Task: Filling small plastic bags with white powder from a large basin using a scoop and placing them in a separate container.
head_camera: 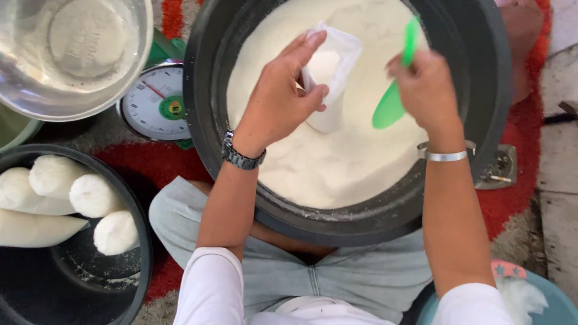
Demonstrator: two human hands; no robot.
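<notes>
From the head camera I look straight down into a big black tub (481, 90) heaped with white powder (337, 162), wedged between the person's knees. My left hand (280, 96) grips a clear bag (331, 72) by its upper edge, thumb and fingers pinching the mouth open; the bag stands upright on the powder near the tub's middle and is already partly filled with white. My right hand (424, 90) is clenched around the handle of a green scoop (391, 102) — its blade hangs just to the right of the bag, above the powder, apart from it. There is a dark watch (241, 155) on the left wrist and a silver bangle (445, 153) on the right.

Left of the tub sits a dial scale (155, 102) with a green base, and above that a steel bowl (72, 54) dusted with white. At lower left a second black tub (78, 277) holds several filled bags (90, 195) lying on their sides — white, sausage-shaped, touching one another. A red rug (512, 198) lies under everything.
</notes>
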